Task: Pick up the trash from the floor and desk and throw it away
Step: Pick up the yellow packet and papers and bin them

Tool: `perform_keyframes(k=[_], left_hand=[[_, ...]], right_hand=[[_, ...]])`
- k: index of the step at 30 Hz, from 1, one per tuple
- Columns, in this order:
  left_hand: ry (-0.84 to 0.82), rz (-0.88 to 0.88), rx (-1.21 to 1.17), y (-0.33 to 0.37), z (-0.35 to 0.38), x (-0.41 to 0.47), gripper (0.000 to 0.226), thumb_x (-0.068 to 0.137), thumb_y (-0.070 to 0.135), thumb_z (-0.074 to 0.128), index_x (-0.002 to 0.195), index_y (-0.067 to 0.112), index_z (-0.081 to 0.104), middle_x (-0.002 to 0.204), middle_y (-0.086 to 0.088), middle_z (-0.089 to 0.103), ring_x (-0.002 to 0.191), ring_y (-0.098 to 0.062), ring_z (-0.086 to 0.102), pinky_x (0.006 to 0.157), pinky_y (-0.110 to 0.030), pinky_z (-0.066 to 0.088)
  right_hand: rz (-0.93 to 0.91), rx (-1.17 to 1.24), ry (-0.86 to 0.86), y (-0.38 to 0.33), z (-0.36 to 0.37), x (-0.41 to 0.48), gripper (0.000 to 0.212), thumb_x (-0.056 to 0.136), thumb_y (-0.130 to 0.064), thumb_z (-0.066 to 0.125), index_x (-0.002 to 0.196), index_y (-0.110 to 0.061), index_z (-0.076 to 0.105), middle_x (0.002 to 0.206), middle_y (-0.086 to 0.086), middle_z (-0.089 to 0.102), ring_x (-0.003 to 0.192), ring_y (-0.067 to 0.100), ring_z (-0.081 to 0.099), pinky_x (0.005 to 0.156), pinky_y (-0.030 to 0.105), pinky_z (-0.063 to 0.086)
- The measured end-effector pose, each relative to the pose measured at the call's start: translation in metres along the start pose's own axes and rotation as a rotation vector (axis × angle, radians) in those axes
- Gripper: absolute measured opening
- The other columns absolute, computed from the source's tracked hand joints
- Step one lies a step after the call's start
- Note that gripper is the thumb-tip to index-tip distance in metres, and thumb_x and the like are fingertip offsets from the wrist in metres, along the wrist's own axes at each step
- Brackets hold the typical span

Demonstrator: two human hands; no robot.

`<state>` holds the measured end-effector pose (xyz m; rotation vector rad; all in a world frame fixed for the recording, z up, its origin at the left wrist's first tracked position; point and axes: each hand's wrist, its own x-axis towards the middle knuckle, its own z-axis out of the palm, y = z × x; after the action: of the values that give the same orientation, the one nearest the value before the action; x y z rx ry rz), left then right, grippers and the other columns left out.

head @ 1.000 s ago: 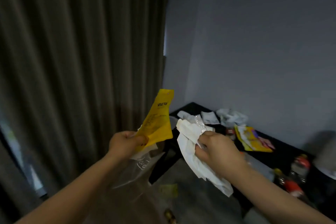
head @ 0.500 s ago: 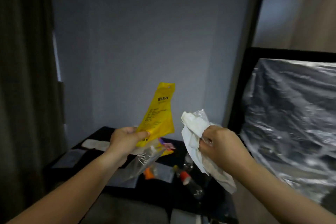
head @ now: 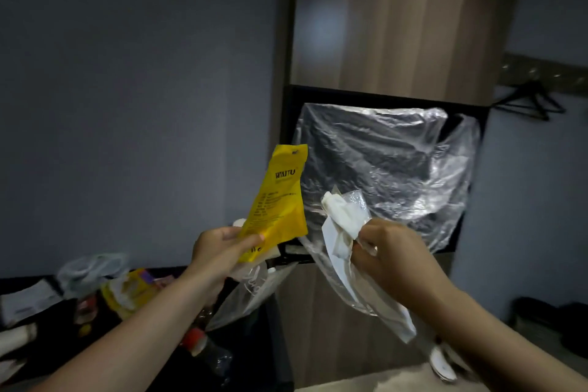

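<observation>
Yellow packet (head: 276, 197) is pinched at its lower end between the thumb and curled fingers of the left hand (head: 222, 251), with its long axis nearly upright and leaning slightly right. A clear plastic bag (head: 251, 289) hangs beneath the same hand and appears to be held with it. Crumpled white paper (head: 340, 219) and a clear wrapper (head: 358, 200) are clamped in the fist of the right hand (head: 391, 254), the paper trailing down past the wrist. Both hands are raised near each other before a dark screen draped in plastic sheeting (head: 397, 162). No bin is shown, so its direction cannot be told. Further trash is left on the black desk (head: 19, 283) at lower left, nearer the left hand: a red-capped bottle (head: 203, 344) and a yellow wrapper (head: 130, 289). With both hands full, disposal is judged to come first.
</observation>
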<state>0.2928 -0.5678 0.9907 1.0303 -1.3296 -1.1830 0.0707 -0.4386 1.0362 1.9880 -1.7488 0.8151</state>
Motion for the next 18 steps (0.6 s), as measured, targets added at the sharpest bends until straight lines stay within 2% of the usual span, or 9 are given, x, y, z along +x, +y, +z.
perform_keyframes(k=[2,4,5,7,8,11,12,15,18], left_hand=[[-0.076,-0.003,-0.016,-0.001,0.024,0.011,0.016,0.073,0.014,0.079,0.086,0.009,0.071,0.081,-0.006,0.073,0.065,-0.016,0.069,0.054,-0.023,0.050],[-0.157,0.009,-0.029,-0.002,0.048,0.022,0.016,0.075,0.013,0.077,0.088,0.008,0.070,0.078,-0.004,0.072,0.056,-0.010,0.068,0.044,-0.017,0.048],[-0.192,0.017,-0.017,-0.002,0.059,0.028,0.019,0.074,0.015,0.078,0.090,0.008,0.070,0.079,-0.003,0.072,0.059,-0.010,0.068,0.046,-0.018,0.050],[-0.264,0.007,-0.010,-0.004,0.079,0.038,0.024,0.074,0.016,0.078,0.094,0.006,0.070,0.086,-0.009,0.073,0.075,-0.021,0.070,0.066,-0.031,0.058],[-0.306,-0.006,-0.025,-0.004,0.089,0.042,0.025,0.075,0.015,0.078,0.095,0.004,0.070,0.090,-0.013,0.073,0.082,-0.027,0.069,0.075,-0.038,0.056],[-0.419,-0.019,-0.038,-0.005,0.112,0.055,0.024,0.076,0.011,0.077,0.096,0.000,0.069,0.091,-0.018,0.071,0.085,-0.031,0.067,0.080,-0.044,0.053],[-0.457,-0.016,-0.049,-0.005,0.119,0.059,0.025,0.076,0.010,0.077,0.096,-0.002,0.069,0.091,-0.019,0.071,0.083,-0.031,0.066,0.077,-0.043,0.053],[-0.566,0.010,-0.061,-0.006,0.137,0.069,0.023,0.074,0.011,0.078,0.092,0.000,0.069,0.080,-0.012,0.069,0.067,-0.022,0.062,0.059,-0.027,0.048],[-0.692,0.023,-0.096,-0.009,0.155,0.068,0.012,0.074,0.008,0.077,0.083,0.005,0.070,0.069,-0.005,0.069,0.054,-0.011,0.061,0.049,-0.019,0.048]], right_hand=[[0.034,-0.031,0.015,0.015,-0.006,-0.006,0.053,0.083,-0.015,0.060,0.049,-0.025,0.021,0.055,-0.006,0.036,0.049,0.010,0.037,0.049,0.028,0.027],[0.094,-0.080,0.019,0.028,-0.013,-0.011,0.051,0.085,-0.020,0.060,0.049,-0.025,0.024,0.057,-0.005,0.039,0.050,0.013,0.039,0.049,0.029,0.027],[0.125,-0.109,0.019,0.034,-0.015,-0.014,0.048,0.086,-0.024,0.060,0.050,-0.023,0.029,0.059,-0.005,0.042,0.052,0.016,0.041,0.051,0.029,0.028],[0.183,-0.164,0.030,0.043,-0.019,-0.020,0.047,0.087,-0.026,0.060,0.050,-0.022,0.031,0.058,-0.006,0.040,0.052,0.016,0.040,0.049,0.027,0.027],[0.210,-0.187,0.041,0.045,-0.022,-0.022,0.051,0.087,-0.025,0.060,0.049,-0.023,0.027,0.056,-0.007,0.037,0.050,0.014,0.038,0.048,0.025,0.026],[0.307,-0.261,0.074,0.044,-0.030,-0.029,0.053,0.086,-0.025,0.062,0.047,-0.026,0.025,0.055,-0.008,0.036,0.049,0.011,0.037,0.048,0.027,0.031],[0.347,-0.290,0.091,0.042,-0.033,-0.031,0.049,0.086,-0.026,0.063,0.048,-0.024,0.031,0.056,-0.007,0.039,0.050,0.013,0.040,0.050,0.031,0.034],[0.484,-0.372,0.134,0.033,-0.037,-0.040,0.036,0.086,-0.031,0.061,0.056,-0.015,0.051,0.063,-0.003,0.051,0.057,0.018,0.050,0.055,0.038,0.045],[0.596,-0.427,0.118,0.017,-0.037,-0.051,0.027,0.087,-0.033,0.060,0.071,-0.013,0.068,0.076,-0.001,0.062,0.065,0.016,0.059,0.063,0.036,0.052]])
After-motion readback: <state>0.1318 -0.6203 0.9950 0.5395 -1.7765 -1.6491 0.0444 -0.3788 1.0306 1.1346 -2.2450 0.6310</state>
